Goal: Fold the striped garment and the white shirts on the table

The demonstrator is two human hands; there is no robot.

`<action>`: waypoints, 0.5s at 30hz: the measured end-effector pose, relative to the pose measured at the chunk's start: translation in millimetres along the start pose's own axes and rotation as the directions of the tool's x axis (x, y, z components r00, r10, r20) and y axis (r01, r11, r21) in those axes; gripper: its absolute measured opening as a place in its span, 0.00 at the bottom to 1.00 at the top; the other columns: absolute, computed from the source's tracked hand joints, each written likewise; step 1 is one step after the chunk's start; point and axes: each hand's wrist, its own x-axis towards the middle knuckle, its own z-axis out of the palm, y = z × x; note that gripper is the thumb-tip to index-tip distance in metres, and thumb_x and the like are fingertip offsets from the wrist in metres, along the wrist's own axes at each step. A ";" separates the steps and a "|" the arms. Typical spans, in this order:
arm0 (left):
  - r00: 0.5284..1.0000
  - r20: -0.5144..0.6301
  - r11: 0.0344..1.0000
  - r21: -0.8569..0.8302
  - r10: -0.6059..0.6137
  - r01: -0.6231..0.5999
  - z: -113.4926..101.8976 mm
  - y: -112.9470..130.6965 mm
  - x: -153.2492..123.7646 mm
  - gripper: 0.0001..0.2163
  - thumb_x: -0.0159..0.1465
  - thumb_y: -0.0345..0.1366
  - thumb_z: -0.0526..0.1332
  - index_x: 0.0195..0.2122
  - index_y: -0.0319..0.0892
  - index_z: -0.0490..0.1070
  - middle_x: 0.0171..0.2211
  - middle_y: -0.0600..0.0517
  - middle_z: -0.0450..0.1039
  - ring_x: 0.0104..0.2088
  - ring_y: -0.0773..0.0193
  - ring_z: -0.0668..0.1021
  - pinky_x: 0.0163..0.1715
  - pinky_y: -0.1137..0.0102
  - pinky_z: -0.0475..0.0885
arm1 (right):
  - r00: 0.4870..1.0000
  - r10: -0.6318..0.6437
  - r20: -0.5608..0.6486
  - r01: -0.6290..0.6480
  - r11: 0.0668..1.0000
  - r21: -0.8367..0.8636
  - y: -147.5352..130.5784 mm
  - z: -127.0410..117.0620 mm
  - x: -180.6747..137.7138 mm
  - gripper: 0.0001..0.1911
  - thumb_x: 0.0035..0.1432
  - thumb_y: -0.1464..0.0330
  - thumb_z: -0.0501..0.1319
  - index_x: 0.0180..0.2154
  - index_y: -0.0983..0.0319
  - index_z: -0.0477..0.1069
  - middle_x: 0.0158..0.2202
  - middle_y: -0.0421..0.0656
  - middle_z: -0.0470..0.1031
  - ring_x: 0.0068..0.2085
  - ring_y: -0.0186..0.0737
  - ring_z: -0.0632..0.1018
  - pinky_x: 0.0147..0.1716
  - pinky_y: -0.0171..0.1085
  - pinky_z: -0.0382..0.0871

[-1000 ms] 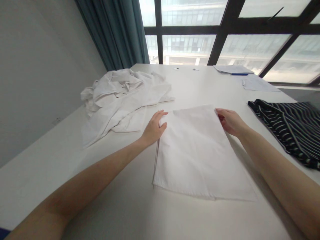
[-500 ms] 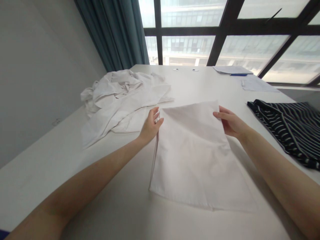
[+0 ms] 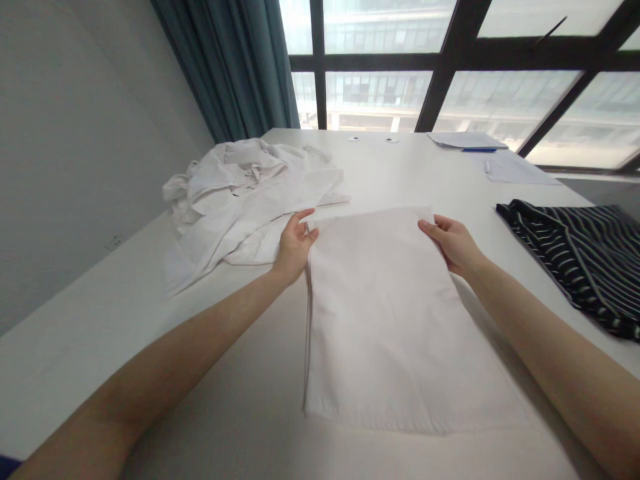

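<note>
A folded white cloth (image 3: pixel 380 320) hangs between my hands, its top edge raised and its lower edge near the tabletop. My left hand (image 3: pixel 295 247) pinches the upper left corner between thumb and fingers. At the upper right corner, my right hand (image 3: pixel 450 240) grips the fabric with the thumb in front and the other fingers partly hidden behind. Several layers show along the left side of the cloth. Just beyond my left hand lies a crumpled heap of white fabric (image 3: pixel 250 180).
The white table (image 3: pixel 225 393) reaches back to the window. A black striped garment (image 3: pixel 585 260) lies at the right. Papers (image 3: pixel 465 140) and a blue pen (image 3: pixel 479 151) are at the far right. A teal curtain (image 3: pixel 235 67) hangs behind the white heap.
The cloth has shifted nearer to me and hangs flatter, its lower edge further down. Both hands have moved slightly left, still gripping its upper corners.
</note>
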 end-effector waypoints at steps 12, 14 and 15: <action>0.973 0.145 0.980 -0.066 -0.177 0.188 0.7 9.8 -1.8 0.30 0.60 0.46 0.64 0.60 0.48 0.55 0.41 0.49 0.75 0.32 0.63 0.79 0.29 0.68 0.77 | 0.906 -0.319 -0.278 0.211 0.911 -0.355 10.7 -12.0 8.1 0.12 0.50 0.54 0.64 0.31 0.55 0.72 0.27 0.39 0.75 0.30 0.44 0.76 0.28 0.41 0.72; 0.967 0.209 0.987 -0.034 -0.147 0.158 1.7 11.5 -4.2 0.35 0.56 0.48 0.67 0.62 0.49 0.53 0.38 0.50 0.75 0.31 0.62 0.79 0.29 0.68 0.76 | 0.914 -0.285 -0.290 0.180 0.924 -0.338 11.1 -14.4 9.3 0.12 0.52 0.54 0.63 0.32 0.55 0.71 0.29 0.41 0.76 0.34 0.46 0.77 0.32 0.43 0.74; 0.966 0.224 0.990 -0.024 -0.130 0.139 2.2 11.8 -5.1 0.38 0.55 0.48 0.68 0.62 0.49 0.52 0.37 0.50 0.74 0.30 0.62 0.79 0.28 0.68 0.76 | 0.921 -0.251 -0.298 0.152 0.935 -0.320 11.2 -14.8 9.6 0.13 0.53 0.54 0.62 0.34 0.55 0.71 0.32 0.43 0.77 0.37 0.48 0.78 0.34 0.44 0.74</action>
